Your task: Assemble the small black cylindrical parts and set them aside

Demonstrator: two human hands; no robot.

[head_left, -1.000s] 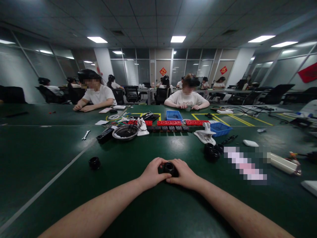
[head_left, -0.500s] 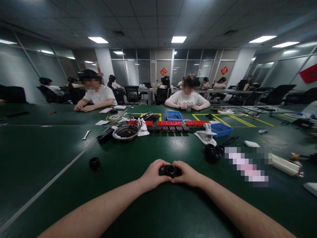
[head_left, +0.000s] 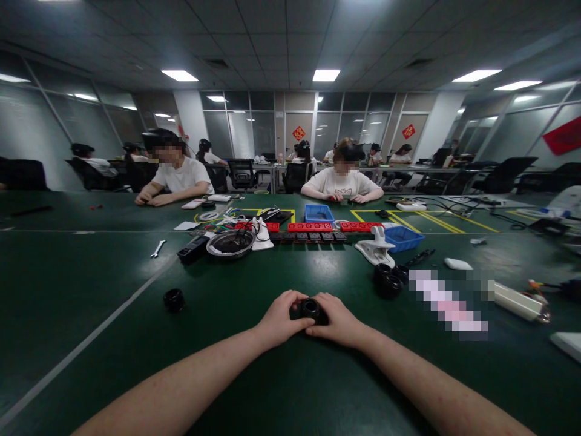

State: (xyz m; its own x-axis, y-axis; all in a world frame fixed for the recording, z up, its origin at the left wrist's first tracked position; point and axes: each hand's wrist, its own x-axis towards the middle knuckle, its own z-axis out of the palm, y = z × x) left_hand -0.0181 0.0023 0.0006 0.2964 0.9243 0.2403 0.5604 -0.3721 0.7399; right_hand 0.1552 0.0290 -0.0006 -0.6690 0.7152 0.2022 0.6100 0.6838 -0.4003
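Observation:
A small round black part with a hole in its middle is gripped between my two hands, low over the near part of the green table. My left hand curls its fingers and thumb around the left side of it. From the right, my right hand closes on the same part, with its thumb at the near side. The undersides of the fingers are hidden. A similar black round part lies apart to the left, and several more black round parts are grouped to the right.
Across the green table stand red power strips, a metal bowl, a white clip stand and blue trays. A wrench lies left. A cream cylinder lies right. Two people sit opposite.
My right hand has shifted slightly left around the black part, its fingers now closer over the far side. The left hand stays nearly in place, and the view has turned slightly.

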